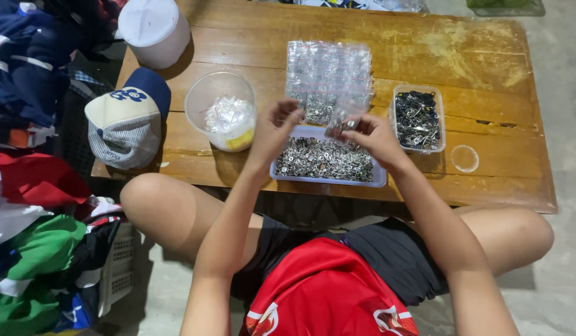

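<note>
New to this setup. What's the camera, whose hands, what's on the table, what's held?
There is one picture, from a camera worn on a person's head, looking down at their own bare hands and folded legs. No machine is involved. The right hand pinches a small clear bag; the left hand is raised beside it, and whether it touches the bag is unclear. Below them on the wooden table is a tray of small metal parts. Around it lie stacked clear bags, a tub of dark metal parts, a round clear tub and a cap.
</note>
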